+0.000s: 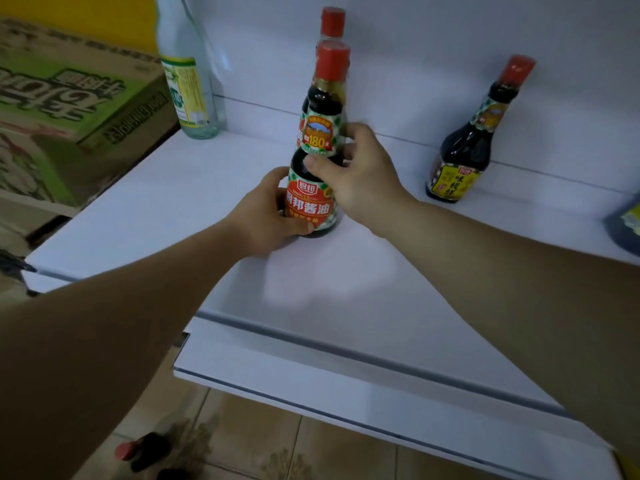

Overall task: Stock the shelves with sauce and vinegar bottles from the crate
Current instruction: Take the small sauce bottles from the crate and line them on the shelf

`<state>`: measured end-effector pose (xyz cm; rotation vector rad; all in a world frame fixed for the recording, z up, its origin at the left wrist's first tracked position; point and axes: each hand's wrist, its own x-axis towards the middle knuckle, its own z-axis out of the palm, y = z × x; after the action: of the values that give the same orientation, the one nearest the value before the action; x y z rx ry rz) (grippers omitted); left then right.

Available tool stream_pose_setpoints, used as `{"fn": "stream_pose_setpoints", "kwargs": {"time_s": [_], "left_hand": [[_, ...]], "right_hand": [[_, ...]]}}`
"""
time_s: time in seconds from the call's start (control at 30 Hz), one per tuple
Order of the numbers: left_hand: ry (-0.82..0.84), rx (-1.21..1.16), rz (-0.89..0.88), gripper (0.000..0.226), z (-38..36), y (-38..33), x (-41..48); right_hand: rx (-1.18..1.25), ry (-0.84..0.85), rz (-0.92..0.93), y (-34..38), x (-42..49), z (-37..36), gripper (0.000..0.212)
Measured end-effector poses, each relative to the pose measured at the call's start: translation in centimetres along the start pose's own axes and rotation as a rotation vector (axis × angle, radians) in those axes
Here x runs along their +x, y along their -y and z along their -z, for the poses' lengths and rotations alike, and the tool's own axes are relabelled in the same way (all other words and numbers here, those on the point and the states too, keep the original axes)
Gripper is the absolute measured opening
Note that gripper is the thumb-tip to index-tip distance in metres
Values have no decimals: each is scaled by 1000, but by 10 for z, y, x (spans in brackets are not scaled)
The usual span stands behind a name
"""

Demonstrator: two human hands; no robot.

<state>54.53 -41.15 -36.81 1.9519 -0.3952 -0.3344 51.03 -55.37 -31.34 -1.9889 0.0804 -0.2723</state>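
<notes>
Reaching over the front edge of the shelf (173,188), both hands hold a soy sauce bottle (313,202) standing upright mid-shelf. The left hand (266,213) wraps its base, thumb across the label. The right hand (360,178) curls round its shoulder. A second red-capped bottle (332,22) stands just behind. A clear vinegar bottle (187,81) stands at the back left corner, and a dark bottle (460,161) near the back edge, right.

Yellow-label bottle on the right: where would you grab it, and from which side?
Grip the yellow-label bottle round its narrow neck, just under the red cap, coming from the front. It stands on its base with the wall behind and open shelf in front. The left hand and right hand are both on the red-label bottle.
</notes>
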Motion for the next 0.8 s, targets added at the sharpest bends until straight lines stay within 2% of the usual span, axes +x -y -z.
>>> {"fn": "stream_pose_setpoints", "kwargs": {"time_s": [0.27, 0.8], "left_hand": [[-176, 101, -26, 70, -6, 9, 29], [-368, 319, 10, 40, -20, 17, 43]], "right_hand": [[-28, -53, -26, -3, 33, -10, 35], [-82, -178, -29, -15, 63, -22, 43]]}}
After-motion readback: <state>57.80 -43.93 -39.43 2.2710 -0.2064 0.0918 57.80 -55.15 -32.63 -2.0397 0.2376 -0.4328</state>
